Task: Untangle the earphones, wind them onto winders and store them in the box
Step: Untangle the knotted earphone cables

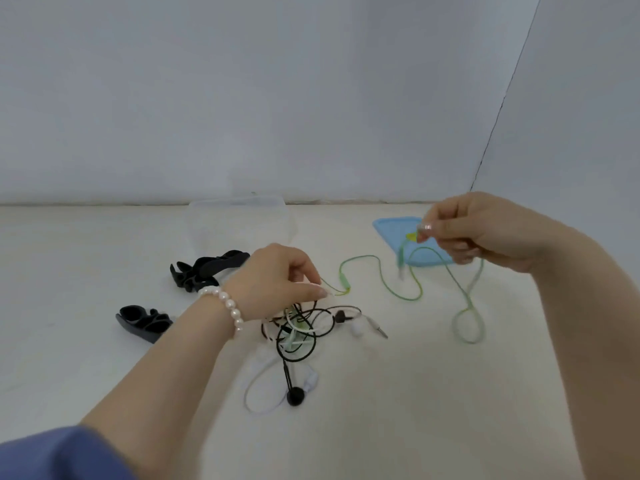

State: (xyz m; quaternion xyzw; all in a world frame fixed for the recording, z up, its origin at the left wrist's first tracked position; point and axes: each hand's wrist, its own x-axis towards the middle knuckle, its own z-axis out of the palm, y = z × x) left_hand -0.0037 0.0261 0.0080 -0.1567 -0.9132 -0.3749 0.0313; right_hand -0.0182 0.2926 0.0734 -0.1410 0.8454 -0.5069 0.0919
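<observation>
A green earphone cable point(381, 271) snakes across the table between my two hands. My right hand point(485, 230) is raised at the right and pinches one end of it, with a loop point(467, 320) hanging down onto the table. My left hand point(277, 282), with a pearl bracelet, pinches the thin green strands near the split. Just below that hand lies a tangle point(298, 327) of black and white earphone cables. Two black winders point(204, 268) point(143, 322) lie to the left. The clear box point(239, 216) stands at the back.
A light blue lid point(391, 230) lies flat at the back right, under my right hand. A white wall runs along the table's far edge, with a side wall at the right. A white jack plug point(377, 329) points right from the tangle.
</observation>
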